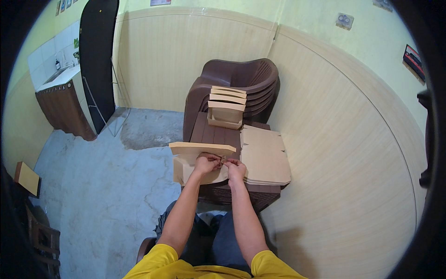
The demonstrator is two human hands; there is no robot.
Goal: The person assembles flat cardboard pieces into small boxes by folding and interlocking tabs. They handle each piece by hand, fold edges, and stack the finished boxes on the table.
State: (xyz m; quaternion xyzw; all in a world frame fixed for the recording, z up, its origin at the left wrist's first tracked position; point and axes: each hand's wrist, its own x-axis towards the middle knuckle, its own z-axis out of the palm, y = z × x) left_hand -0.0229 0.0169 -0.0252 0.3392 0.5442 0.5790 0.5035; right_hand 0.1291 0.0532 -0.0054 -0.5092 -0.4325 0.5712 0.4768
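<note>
Folding is the step in hand, by the look of it: the flat cardboard box blank [200,162] lies on the near left edge of the brown surface [218,135], overhanging it, long axis running left to right, raised top flap pointing away from you. Beside it on the right rests the stack of flat blanks [265,158]. Your left hand [206,163] and right hand [235,168] meet at the blank's right edge, each grip narrow and pinching a small tab; judged next, that tab needs tucking in squarely.
</note>
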